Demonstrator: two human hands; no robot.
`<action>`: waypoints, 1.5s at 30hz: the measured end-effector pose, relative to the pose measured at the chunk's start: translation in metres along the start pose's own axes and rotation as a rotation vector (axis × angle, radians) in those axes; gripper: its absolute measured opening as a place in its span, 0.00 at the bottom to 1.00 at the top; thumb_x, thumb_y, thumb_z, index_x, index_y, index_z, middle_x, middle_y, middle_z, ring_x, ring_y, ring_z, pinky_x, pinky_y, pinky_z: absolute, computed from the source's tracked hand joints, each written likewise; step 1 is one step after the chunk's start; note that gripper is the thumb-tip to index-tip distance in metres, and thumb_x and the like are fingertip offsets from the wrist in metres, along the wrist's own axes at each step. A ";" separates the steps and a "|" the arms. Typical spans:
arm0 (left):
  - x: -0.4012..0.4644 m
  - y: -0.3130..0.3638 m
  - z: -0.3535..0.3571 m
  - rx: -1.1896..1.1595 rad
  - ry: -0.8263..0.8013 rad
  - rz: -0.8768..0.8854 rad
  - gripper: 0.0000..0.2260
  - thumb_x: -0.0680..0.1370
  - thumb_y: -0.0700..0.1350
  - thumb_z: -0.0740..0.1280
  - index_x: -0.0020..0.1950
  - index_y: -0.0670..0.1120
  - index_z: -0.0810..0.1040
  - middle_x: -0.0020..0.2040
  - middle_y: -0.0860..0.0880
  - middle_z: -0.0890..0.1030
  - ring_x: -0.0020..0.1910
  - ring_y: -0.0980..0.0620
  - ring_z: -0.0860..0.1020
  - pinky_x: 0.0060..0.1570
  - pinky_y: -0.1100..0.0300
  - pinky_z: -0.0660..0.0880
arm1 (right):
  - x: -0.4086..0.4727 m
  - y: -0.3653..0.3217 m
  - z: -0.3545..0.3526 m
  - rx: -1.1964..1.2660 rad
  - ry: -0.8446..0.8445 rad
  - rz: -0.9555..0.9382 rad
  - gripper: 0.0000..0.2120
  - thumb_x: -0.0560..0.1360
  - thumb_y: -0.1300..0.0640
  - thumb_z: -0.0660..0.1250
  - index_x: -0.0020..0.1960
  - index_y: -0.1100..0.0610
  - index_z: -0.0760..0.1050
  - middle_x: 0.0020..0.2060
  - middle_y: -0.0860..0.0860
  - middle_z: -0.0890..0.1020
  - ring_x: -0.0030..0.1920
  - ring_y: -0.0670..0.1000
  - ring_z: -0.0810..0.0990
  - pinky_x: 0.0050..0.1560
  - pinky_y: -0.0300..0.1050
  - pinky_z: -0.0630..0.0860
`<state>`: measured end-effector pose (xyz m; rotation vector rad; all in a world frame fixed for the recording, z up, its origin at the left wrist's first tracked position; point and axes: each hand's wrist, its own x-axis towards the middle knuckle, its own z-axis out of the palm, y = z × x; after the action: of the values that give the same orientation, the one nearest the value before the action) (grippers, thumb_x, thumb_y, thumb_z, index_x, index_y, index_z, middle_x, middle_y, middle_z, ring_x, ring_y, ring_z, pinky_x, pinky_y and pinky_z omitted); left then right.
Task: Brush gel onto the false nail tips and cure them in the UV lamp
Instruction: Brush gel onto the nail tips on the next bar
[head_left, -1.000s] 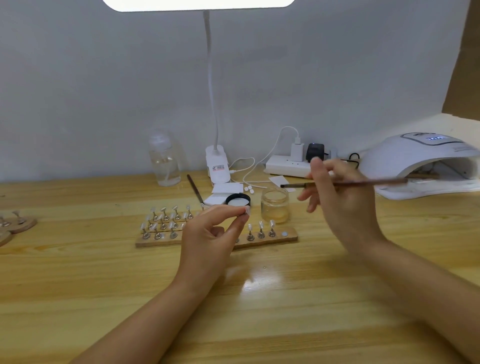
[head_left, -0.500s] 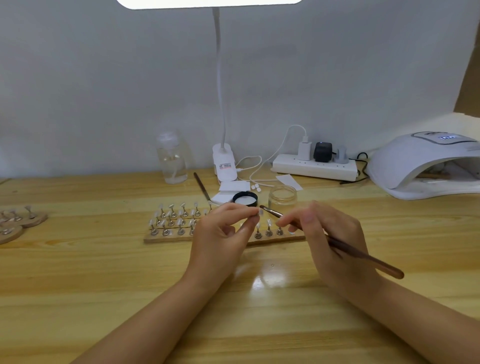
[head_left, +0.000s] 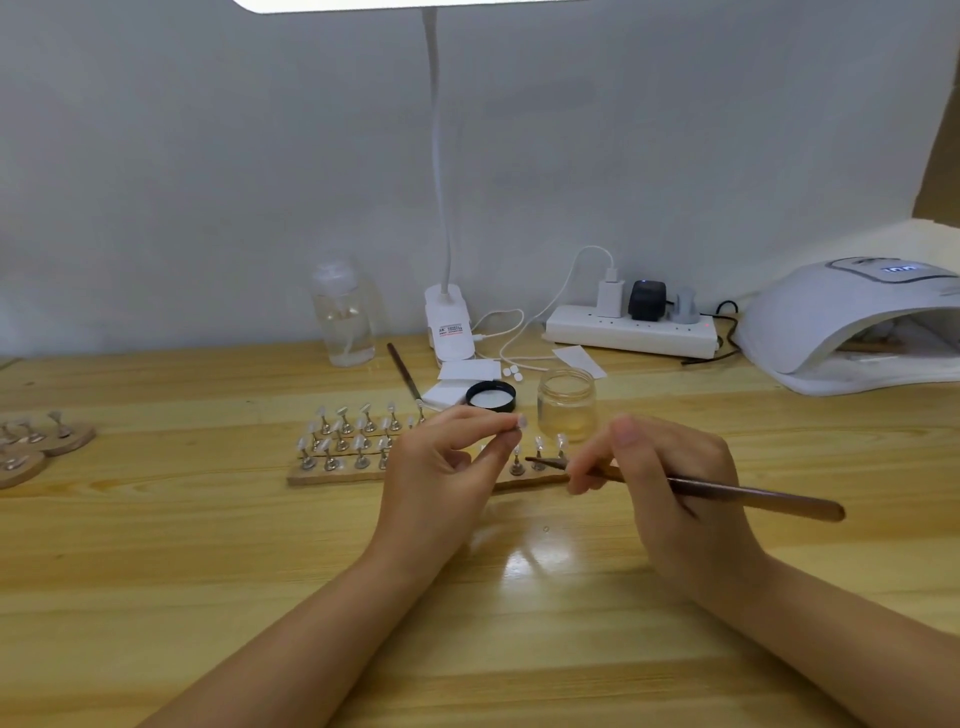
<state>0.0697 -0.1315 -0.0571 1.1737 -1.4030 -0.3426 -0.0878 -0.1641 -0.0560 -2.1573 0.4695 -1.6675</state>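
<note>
My left hand (head_left: 447, 467) pinches a small false nail tip (head_left: 521, 422) between thumb and forefinger, raised above the wooden holder strip (head_left: 332, 474). My right hand (head_left: 670, 483) grips a brown gel brush (head_left: 753, 493), its bristle end (head_left: 535, 460) pointing left, a little below and right of the pinched tip. Several nail tips on metal stands (head_left: 345, 434) stand along the strip. An open glass gel jar (head_left: 566, 404) sits just behind my hands. The white UV lamp (head_left: 841, 312) stands at the far right, its display lit.
A black jar lid (head_left: 491, 396), white paper pads (head_left: 457, 382) and a second brush (head_left: 405, 376) lie behind the strip. A clear bottle (head_left: 345, 322), desk lamp base (head_left: 449, 327) and power strip (head_left: 631, 327) line the wall. Round wooden stands (head_left: 47, 441) sit far left.
My right hand came down from above the jar and swung the brush round, so its bristles now point left towards the nail tip. My left hand held the tip nearly still.
</note>
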 end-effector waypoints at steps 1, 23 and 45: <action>0.000 0.000 0.000 -0.004 -0.001 -0.005 0.12 0.70 0.38 0.71 0.43 0.57 0.81 0.39 0.62 0.82 0.39 0.60 0.79 0.37 0.44 0.76 | 0.000 -0.001 0.000 -0.002 0.014 -0.012 0.19 0.78 0.55 0.53 0.37 0.59 0.78 0.30 0.50 0.80 0.33 0.43 0.79 0.33 0.36 0.76; 0.000 0.001 -0.001 -0.007 0.000 0.021 0.11 0.69 0.35 0.72 0.38 0.53 0.82 0.38 0.57 0.82 0.26 0.62 0.72 0.23 0.66 0.63 | -0.001 -0.002 0.001 0.091 0.008 0.104 0.19 0.77 0.54 0.51 0.35 0.55 0.77 0.27 0.51 0.79 0.29 0.40 0.77 0.32 0.33 0.72; 0.001 -0.001 -0.003 -0.028 0.004 -0.005 0.09 0.69 0.38 0.73 0.36 0.52 0.80 0.37 0.52 0.80 0.22 0.59 0.63 0.22 0.67 0.60 | 0.001 -0.004 0.002 -0.014 -0.038 0.097 0.18 0.77 0.54 0.51 0.39 0.56 0.77 0.33 0.46 0.80 0.35 0.37 0.76 0.37 0.28 0.70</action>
<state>0.0724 -0.1313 -0.0564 1.1550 -1.3879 -0.3624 -0.0855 -0.1612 -0.0538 -2.1364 0.5666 -1.5732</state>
